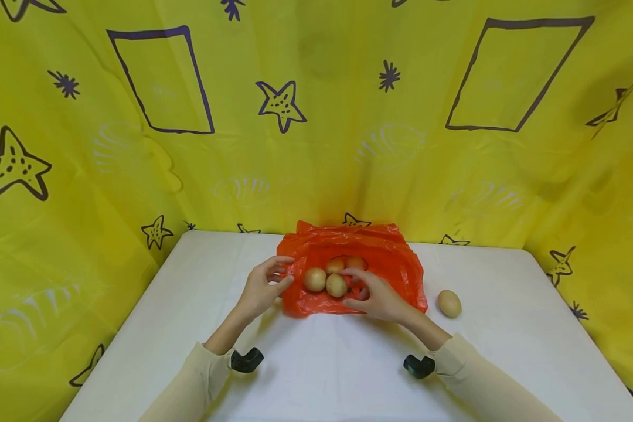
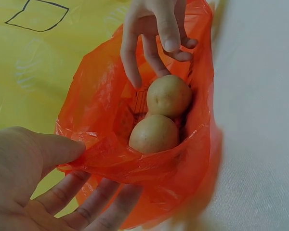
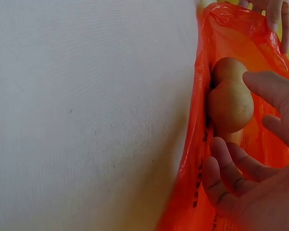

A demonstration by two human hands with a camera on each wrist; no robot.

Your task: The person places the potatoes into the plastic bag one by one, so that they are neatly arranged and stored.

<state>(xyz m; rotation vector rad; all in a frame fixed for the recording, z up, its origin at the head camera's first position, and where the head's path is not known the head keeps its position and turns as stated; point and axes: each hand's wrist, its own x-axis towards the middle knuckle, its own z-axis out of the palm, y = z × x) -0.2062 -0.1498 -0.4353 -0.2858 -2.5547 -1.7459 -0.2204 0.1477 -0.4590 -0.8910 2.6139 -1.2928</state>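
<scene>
A red plastic bag (image 1: 401, 258) lies on the table with its mouth spread towards me. Several round tan potatoes sit inside, among them a potato (image 1: 315, 279) at the left and a potato (image 1: 336, 285) in front. My left hand (image 1: 261, 287) holds the bag's left rim; the left wrist view shows the thumb over the rim and the fingers (image 2: 94, 202) outside it. My right hand (image 1: 377, 296) hovers over the bag's mouth, with bent, spread fingers (image 3: 221, 187) beside the potatoes and nothing gripped. Another potato (image 1: 449, 303) lies on the table, right of the bag.
The white table (image 1: 316, 375) reaches back to a yellow curtain (image 1: 327, 164) printed with starfish, which also hangs at both sides. The bag lies near the back edge. Each wrist wears a black device (image 1: 247, 360).
</scene>
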